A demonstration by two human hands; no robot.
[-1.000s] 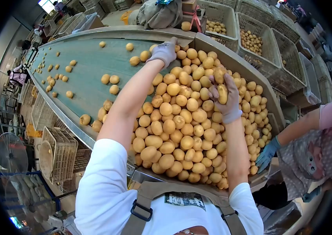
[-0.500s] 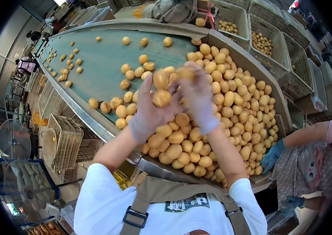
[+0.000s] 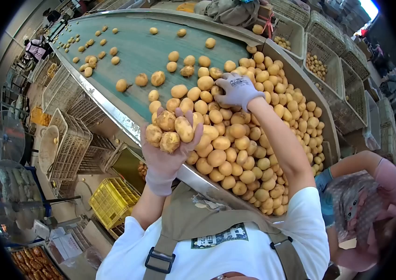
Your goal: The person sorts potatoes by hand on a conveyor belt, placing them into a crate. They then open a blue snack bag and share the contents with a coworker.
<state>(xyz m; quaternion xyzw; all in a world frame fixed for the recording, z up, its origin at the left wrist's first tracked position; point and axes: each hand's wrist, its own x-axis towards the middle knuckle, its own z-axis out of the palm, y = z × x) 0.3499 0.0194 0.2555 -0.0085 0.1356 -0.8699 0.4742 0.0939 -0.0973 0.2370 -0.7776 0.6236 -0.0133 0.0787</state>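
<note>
My left hand (image 3: 164, 163), in a pale thin glove, is raised at the near edge of the belt. Its palm and fingers cradle several potatoes (image 3: 170, 142) with rough brown patches. Farther forward, my right hand (image 3: 240, 90), in a white glove, reaches over the left side of the potato heap (image 3: 272, 126). Its fingers curl round a brownish potato (image 3: 216, 90), which they partly cover. A dark, rough potato (image 3: 187, 71) lies on the belt to the left of that hand.
The green conveyor belt (image 3: 114, 44) carries scattered potatoes behind a metal rim (image 3: 109, 109). Crates (image 3: 321, 56) with potatoes stand at the right. A yellow crate (image 3: 114, 200) and a fan (image 3: 5, 135) are at the left. A co-worker in blue gloves (image 3: 324, 179) stands right.
My hands were close together over the heap, blurred, with potatoes between them. Now the left has drawn back holding several, and the right has moved to the heap's left side. The view has shifted.
</note>
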